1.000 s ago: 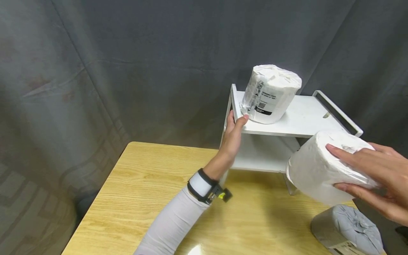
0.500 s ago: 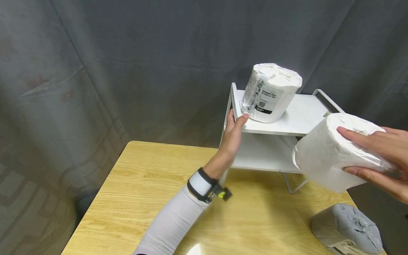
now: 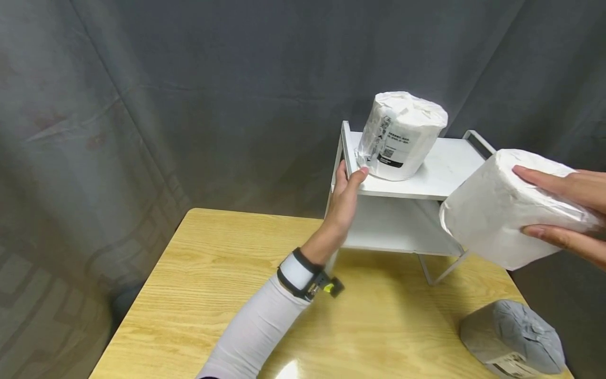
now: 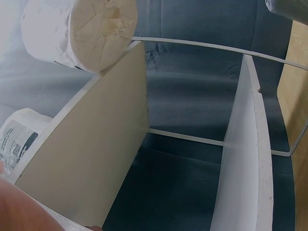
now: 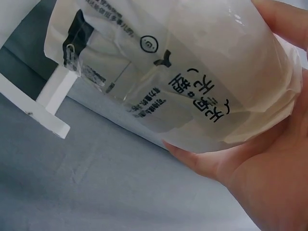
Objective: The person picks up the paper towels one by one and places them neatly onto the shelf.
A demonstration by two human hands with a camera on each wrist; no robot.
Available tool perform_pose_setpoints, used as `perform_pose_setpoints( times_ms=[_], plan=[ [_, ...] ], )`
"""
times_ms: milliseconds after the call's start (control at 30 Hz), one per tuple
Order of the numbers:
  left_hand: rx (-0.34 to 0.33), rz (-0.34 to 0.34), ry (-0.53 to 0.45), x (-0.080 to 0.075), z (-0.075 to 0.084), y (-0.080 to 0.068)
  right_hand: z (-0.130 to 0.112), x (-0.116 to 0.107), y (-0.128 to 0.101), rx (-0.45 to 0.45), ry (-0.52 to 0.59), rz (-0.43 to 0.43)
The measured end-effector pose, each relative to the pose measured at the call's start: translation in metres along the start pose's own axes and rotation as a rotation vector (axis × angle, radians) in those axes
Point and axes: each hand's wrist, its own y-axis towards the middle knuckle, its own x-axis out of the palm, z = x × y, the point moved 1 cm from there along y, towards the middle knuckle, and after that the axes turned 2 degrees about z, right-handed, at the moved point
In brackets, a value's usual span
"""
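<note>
Wrapped roll gripped in right hand: tip upright, set beside roll past left hand, which grips shelf edge.

We see a white shelf on a yellow wood-grain table. The two wrapped rolls near it are white with black print, another roll is grey, and the curtain is dark grey.

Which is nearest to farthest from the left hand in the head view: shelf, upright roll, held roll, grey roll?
1. shelf: gripped at its left edge by the left hand
2. upright roll: on top, beside the thumb
3. held roll: right, airborne
4. grey roll: table's right corner
</note>
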Motion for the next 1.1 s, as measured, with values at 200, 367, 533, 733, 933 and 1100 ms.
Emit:
perform_pose_setpoints(
  times_ms=[200,367,533,733,933,1100],
  plan=[
    [0.001,0.003,0.002,0.000,0.001,0.000,0.009,-0.003,0.003,0.080,-0.007,0.025],
    [-0.012,0.010,0.009,0.000,0.001,-0.001,0.009,-0.002,0.008,0.141,0.003,0.033],
    [-0.015,0.012,0.006,0.000,0.000,0.000,0.012,-0.002,0.015,0.153,0.057,0.060],
    [-0.012,0.013,0.004,0.001,0.000,0.000,0.021,-0.002,0.029,0.142,0.095,0.050],
    [-0.018,0.015,0.011,0.001,0.000,-0.001,0.027,0.000,0.038,0.156,0.143,0.026],
    [-0.007,0.011,-0.003,0.001,0.000,-0.001,0.027,0.003,0.046,0.179,0.147,-0.019]
  ],
)
